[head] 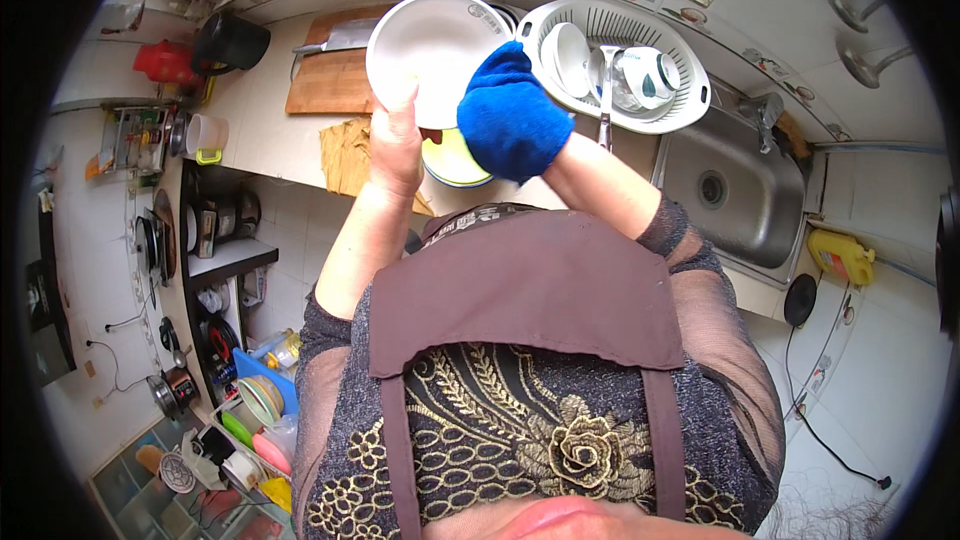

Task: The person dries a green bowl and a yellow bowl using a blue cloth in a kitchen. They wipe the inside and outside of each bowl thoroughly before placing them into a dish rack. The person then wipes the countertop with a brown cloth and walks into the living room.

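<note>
My left hand (pixel 397 141) grips the near left edge of a white bowl (pixel 435 52), its thumb over the rim. A blue cloth (pixel 514 116) covers my right hand (pixel 525 127) and lies against the bowl's right edge; the fingers beneath are hidden. Below the bowl, a yellow-green dish with a blue rim (pixel 456 159) is partly covered. Just right of the cloth, a white draining basket (pixel 694 94) holds a white bowl (pixel 571 60), a bowl with a leaf pattern (pixel 646 79) and a metal utensil (pixel 606 101).
A cleaver (pixel 349 37) lies on a wooden cutting board (pixel 330 82) at the left, near a tan cloth (pixel 346 157) and a black pitcher (pixel 232 43). A steel sink (pixel 750 195) is at the right, with a yellow jug (pixel 840 256) beyond it. Shelves (pixel 232 264) stand lower left.
</note>
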The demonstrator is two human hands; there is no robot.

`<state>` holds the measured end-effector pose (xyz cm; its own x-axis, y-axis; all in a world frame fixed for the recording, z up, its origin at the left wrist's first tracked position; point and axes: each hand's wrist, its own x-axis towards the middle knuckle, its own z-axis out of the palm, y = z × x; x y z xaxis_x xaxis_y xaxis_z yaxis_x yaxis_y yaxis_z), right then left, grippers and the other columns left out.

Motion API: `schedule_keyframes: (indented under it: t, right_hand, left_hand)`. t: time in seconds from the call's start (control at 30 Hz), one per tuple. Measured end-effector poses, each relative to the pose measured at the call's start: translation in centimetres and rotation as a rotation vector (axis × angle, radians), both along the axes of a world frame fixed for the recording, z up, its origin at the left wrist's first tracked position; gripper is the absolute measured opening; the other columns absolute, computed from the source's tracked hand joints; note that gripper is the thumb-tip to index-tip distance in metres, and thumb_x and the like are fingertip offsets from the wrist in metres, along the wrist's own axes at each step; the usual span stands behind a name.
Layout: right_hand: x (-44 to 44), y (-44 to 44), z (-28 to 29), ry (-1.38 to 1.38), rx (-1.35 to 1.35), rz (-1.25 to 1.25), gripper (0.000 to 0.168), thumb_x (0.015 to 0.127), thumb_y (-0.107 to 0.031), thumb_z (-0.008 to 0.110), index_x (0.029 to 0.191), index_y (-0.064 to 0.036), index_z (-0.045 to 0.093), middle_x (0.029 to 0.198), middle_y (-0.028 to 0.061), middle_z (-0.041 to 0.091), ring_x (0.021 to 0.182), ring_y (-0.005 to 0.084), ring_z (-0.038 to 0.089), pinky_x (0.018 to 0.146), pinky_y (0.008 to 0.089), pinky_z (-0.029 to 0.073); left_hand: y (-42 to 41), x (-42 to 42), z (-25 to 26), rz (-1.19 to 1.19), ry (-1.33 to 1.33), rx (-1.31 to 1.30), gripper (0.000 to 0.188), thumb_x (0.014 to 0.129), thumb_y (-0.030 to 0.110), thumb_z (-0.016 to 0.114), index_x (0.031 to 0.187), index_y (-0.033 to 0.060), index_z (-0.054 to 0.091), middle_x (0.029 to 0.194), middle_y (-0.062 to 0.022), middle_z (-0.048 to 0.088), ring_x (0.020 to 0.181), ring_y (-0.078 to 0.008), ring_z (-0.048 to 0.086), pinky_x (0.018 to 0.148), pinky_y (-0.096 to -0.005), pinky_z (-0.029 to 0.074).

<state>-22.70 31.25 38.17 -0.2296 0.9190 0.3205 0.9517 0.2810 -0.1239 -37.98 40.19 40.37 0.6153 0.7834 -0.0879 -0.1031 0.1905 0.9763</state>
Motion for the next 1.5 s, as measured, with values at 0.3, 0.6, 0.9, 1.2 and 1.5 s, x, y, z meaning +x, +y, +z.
schedule_keyframes:
  t: [0.3,0.6,0.9,1.2,1.5]
  right_hand:
    - [4.5,-4.0,0.6,0.496,-0.001,-0.103,0.013,0.070,-0.009,0.064,0.082,-0.009,0.070,0.076,0.0122,0.064,0.064,0.0293,0.060,0.063,0.0385,0.048]
    - [3.4,-11.8,0.1,0.971,-0.219,-0.045,0.030,0.069,0.000,0.063,0.098,-0.008,0.067,0.082,0.0129,0.058,0.063,0.0276,0.054,0.059,0.0358,0.045]
    - [5.0,-14.1,-2.9,0.543,0.023,-0.035,0.035,0.068,0.002,0.064,0.102,-0.008,0.065,0.080,0.0114,0.053,0.070,0.0295,0.051,0.064,0.0371,0.044]
    - [6.2,-15.1,-4.4,0.618,0.040,-0.120,0.035,0.065,0.003,0.061,0.098,-0.008,0.064,0.082,0.0141,0.056,0.076,0.0347,0.050,0.076,0.0409,0.043]
    - [6.7,-14.7,-5.2,0.645,-0.004,-0.163,0.024,0.067,-0.005,0.063,0.090,-0.009,0.061,0.078,0.0104,0.054,0.073,0.0339,0.049,0.072,0.0415,0.041]
  left_hand:
    - [1.2,0.0,2.0,-0.325,0.387,1.151,0.095,0.069,0.038,0.087,0.147,0.0164,0.038,0.146,-0.0158,0.037,0.128,-0.0343,0.045,0.104,-0.0448,0.042]
    - [1.2,6.5,3.3,-0.529,0.525,1.250,0.050,0.061,0.030,0.089,0.088,0.0054,0.055,0.108,-0.0159,0.054,0.103,-0.0331,0.057,0.085,-0.0412,0.050]
    - [-0.9,18.5,0.5,-0.781,0.704,1.653,0.048,0.064,0.030,0.086,0.093,0.0043,0.059,0.115,-0.0190,0.055,0.099,-0.0374,0.060,0.082,-0.0452,0.051]
    - [-1.3,23.8,-5.1,-0.740,0.875,1.923,0.036,0.067,0.035,0.082,0.090,0.0089,0.072,0.099,-0.0141,0.062,0.099,-0.0278,0.062,0.090,-0.0478,0.042]
    - [-2.1,26.3,-7.2,-0.890,1.285,1.775,0.064,0.072,0.045,0.080,0.121,0.0081,0.062,0.124,-0.0173,0.059,0.115,-0.0324,0.059,0.107,-0.0602,0.033]
